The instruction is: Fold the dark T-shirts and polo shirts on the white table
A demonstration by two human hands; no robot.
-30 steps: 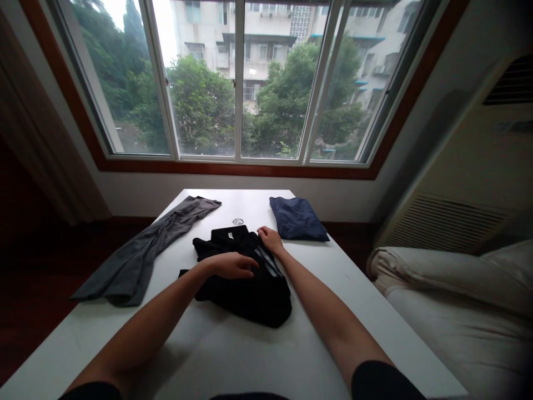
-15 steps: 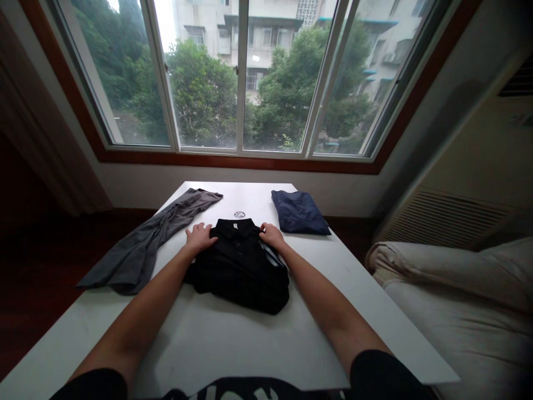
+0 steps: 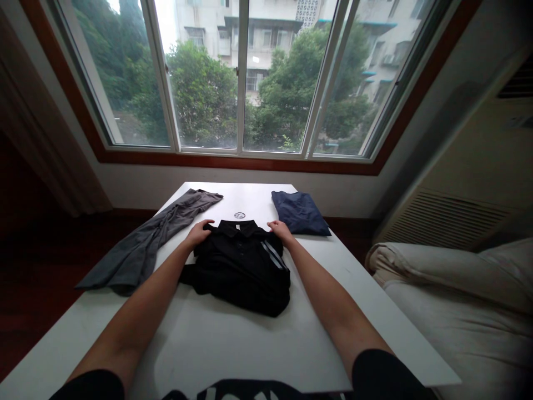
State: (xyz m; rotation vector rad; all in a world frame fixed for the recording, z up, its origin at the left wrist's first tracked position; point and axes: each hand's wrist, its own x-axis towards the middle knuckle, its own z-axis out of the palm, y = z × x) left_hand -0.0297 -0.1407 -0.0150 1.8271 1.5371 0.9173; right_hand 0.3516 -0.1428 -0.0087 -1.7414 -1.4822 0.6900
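Observation:
A black polo shirt [image 3: 241,266] lies bunched on the white table, its collar toward the window and light stripes on its right side. My left hand [image 3: 200,232] pinches the shirt at its left shoulder, beside the collar. At the opposite shoulder my right hand [image 3: 281,231] grips the cloth between thumb and fingers. The lower part of the shirt is gathered in folds, and a bit of black cloth sticks out at its lower left.
Grey trousers [image 3: 154,239] lie along the left of the white table [image 3: 233,344], partly over its edge. A folded navy garment [image 3: 300,213] is at the back right. Beyond the collar is a small round mark [image 3: 239,215]. A covered sofa [image 3: 453,300] stands right.
Both hands have moved outward, drawing the shoulders apart, so the shirt's top is wider and more of the stripes shows. Each hand's fingers have closed on the cloth.

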